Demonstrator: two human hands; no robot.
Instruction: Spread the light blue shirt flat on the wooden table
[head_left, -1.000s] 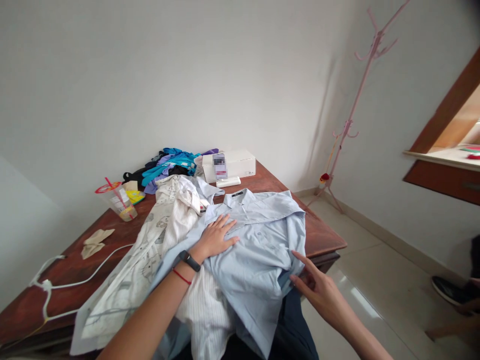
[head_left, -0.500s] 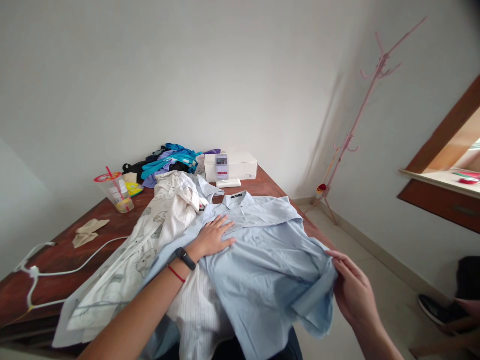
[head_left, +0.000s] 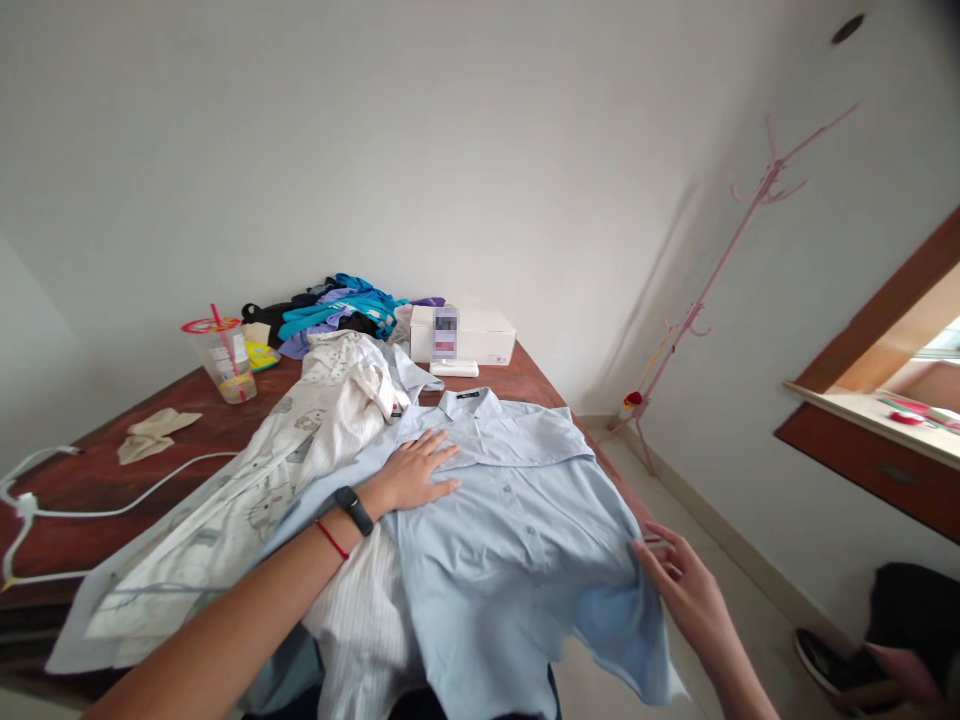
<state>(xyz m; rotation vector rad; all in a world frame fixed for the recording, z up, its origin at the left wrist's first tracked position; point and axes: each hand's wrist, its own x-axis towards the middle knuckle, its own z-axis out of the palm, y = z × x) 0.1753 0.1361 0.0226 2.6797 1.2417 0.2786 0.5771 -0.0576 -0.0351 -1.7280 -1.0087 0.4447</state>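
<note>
A light blue button-up shirt [head_left: 517, 520] lies spread face up, its collar pointing away from me and its lower part hanging over the near table edge. Across its chest runs a loose flap-like layer. My left hand [head_left: 412, 475] rests flat on the shirt's left chest, fingers stretched out. My right hand [head_left: 682, 580] is at the shirt's right side edge, thumb touching the cloth and fingers apart from the thumb. A white striped shirt [head_left: 367, 610] lies partly under the blue one. Beside it is a white patterned garment [head_left: 262, 500].
On the brown table [head_left: 82, 540] are a white hanger [head_left: 135, 510], a beige cloth [head_left: 154, 435] and a plastic cup [head_left: 229, 365] with a straw. A clothes pile [head_left: 345, 310] and a white box [head_left: 487, 335] stand by the wall. A pink coat rack [head_left: 720, 265] is at right.
My right hand has moved down along the shirt's side, and its pinch on the cloth has loosened. The shirt's right lower part now hangs straighter. The left hand stays flat on the chest.
</note>
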